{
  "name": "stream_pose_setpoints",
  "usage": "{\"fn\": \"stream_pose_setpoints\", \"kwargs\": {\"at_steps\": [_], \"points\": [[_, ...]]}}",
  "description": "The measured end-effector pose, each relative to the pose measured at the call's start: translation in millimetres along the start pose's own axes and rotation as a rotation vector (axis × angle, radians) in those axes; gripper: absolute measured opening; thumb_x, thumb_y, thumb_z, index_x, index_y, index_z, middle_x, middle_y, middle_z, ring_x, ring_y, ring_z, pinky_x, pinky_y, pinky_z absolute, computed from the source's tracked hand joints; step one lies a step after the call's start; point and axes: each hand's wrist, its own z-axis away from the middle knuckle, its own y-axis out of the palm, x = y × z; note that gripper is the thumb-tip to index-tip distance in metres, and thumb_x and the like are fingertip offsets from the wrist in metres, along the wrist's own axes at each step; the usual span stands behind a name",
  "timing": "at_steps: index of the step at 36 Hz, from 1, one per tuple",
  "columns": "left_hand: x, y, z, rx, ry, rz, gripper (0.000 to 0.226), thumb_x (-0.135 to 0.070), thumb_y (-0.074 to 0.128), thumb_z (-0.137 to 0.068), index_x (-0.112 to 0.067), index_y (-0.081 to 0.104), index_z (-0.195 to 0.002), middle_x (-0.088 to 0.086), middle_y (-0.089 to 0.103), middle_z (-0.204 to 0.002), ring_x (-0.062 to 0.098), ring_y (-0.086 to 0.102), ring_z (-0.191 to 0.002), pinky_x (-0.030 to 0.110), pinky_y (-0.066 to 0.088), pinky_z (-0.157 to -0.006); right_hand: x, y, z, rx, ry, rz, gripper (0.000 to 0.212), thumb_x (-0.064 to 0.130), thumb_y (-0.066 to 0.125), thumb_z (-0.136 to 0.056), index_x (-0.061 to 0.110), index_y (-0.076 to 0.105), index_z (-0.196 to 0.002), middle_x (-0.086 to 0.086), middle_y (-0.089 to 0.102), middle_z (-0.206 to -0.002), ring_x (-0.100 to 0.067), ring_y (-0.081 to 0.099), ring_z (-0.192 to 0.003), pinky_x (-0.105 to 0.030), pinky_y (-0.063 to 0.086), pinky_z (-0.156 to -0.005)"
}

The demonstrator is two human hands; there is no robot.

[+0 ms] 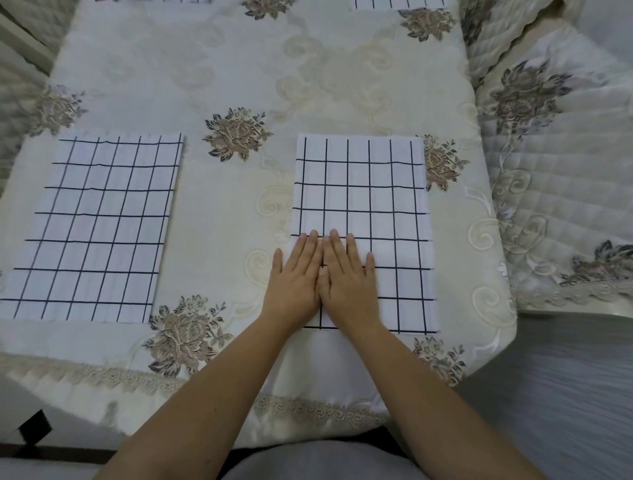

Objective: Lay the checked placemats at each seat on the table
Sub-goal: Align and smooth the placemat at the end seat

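- Lower centre: the left hand [294, 274] and right hand [349, 272] lie side by side. Their fingers are straight and close together, holding nothing, pressed flat on the near left part of a white cloth placemat with dark grid lines [370, 205].
- That mat's near edge sits just inside the front edge of the worktop [239, 85], which is covered by a cream tablecloth embroidered with brown roses [144, 85].
- Left of frame: a second checked placemat [99, 226] lies flat, well apart from the first.
- Top edge: a far right mat sliver [400, 3] and a far left mat sliver [154, 1] show.
- Judgement: four seats look served, and only smoothing seems left.
- Room: bare cloth runs between the mats, while a quilted chair cover [548, 178] crowds the right side.
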Motion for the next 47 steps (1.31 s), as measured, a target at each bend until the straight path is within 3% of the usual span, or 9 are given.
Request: {"fn": "stream_pose_setpoints", "kwargs": {"at_steps": [5,10,15,21,28,32,37,41,47], "points": [[1,0,0,-0.010,-0.014,-0.049,0.057,-0.035,0.029,-0.090,-0.009,0.040,-0.140,0.008,0.039,-0.147,0.024,0.039,-0.134,0.056,0.037,-0.099,-27,-2,6,0.007,0.046,0.053,0.055,0.036,0.030,-0.091,0.016,0.039,-0.141,-0.003,0.037,-0.149,-0.026,0.036,-0.137,-0.054,0.034,-0.104],[10,2,3,-0.014,-0.038,-0.031,0.062,-0.040,0.024,-0.091,-0.010,0.027,-0.145,0.005,0.024,-0.154,0.019,0.019,-0.141,0.056,0.027,-0.106,-70,-11,18,-0.015,0.141,0.062,0.058,0.037,0.026,-0.092,0.015,0.033,-0.145,-0.004,0.030,-0.152,-0.030,0.030,-0.139,-0.057,0.029,-0.105],[25,1,5,-0.042,-0.040,-0.018,0.060,-0.038,0.026,-0.092,-0.009,0.029,-0.145,0.004,0.021,-0.153,0.019,0.022,-0.141,0.057,0.029,-0.104,-112,-24,28,-0.011,0.247,0.027,0.064,0.042,0.014,-0.090,0.016,0.022,-0.148,0.000,0.012,-0.155,-0.026,0.013,-0.144,-0.059,0.017,-0.109],[18,-7,-4,-0.010,-0.068,0.089,0.076,-0.047,-0.002,-0.082,-0.012,0.006,-0.149,-0.002,-0.010,-0.156,0.008,-0.016,-0.139,0.046,-0.002,-0.116,-105,-37,11,-0.062,0.310,-0.072,0.080,0.053,0.003,-0.082,0.011,0.017,-0.148,-0.004,0.002,-0.158,-0.026,-0.004,-0.146,-0.058,-0.005,-0.111],[6,-28,-49,-0.020,-0.109,0.069,0.057,-0.031,0.023,-0.100,-0.010,0.002,-0.149,0.005,-0.010,-0.158,0.017,-0.009,-0.145,0.044,-0.001,-0.116,-49,-43,-54,-0.086,0.136,-0.117,0.072,0.040,0.012,-0.085,0.004,0.027,-0.145,-0.012,0.016,-0.156,-0.032,0.011,-0.144,-0.059,0.011,-0.111],[11,-38,-74,-0.017,-0.083,0.009,0.057,-0.029,0.024,-0.101,-0.007,0.003,-0.149,0.007,-0.008,-0.158,0.019,-0.008,-0.146,0.047,0.002,-0.116,-24,-34,-80,0.013,0.052,-0.081,0.065,0.034,0.014,-0.088,0.006,0.025,-0.146,-0.009,0.015,-0.156,-0.031,0.010,-0.145,-0.059,0.013,-0.111],[13,-34,-88,0.024,-0.073,-0.024,0.056,-0.029,0.021,-0.101,-0.008,0.000,-0.149,0.007,-0.010,-0.158,0.019,-0.010,-0.145,0.047,0.001,-0.116,-12,-16,-94,0.074,-0.009,-0.028,0.062,0.033,0.017,-0.088,0.006,0.040,-0.139,-0.011,0.033,-0.150,-0.032,0.031,-0.138,-0.059,0.030,-0.104],[19,-25,-84,0.008,-0.068,-0.031,0.065,-0.041,0.003,-0.092,-0.010,0.000,-0.149,0.004,-0.007,-0.158,0.016,-0.009,-0.145,0.047,0.002,-0.116,-28,-12,-93,0.091,-0.073,0.041,0.067,0.042,0.005,-0.088,0.015,0.015,-0.149,-0.001,0.009,-0.158,-0.024,0.007,-0.146,-0.052,0.010,-0.114],[20,-22,-84,-0.006,-0.058,-0.041,0.075,-0.044,-0.006,-0.081,-0.013,0.000,-0.149,0.002,-0.006,-0.158,0.014,-0.008,-0.145,0.044,0.001,-0.116,-67,-22,-94,0.017,0.085,0.027,0.069,0.047,0.005,-0.088,0.017,0.009,-0.150,0.002,0.004,-0.158,-0.022,0.001,-0.146,-0.049,0.005,-0.115]]}}
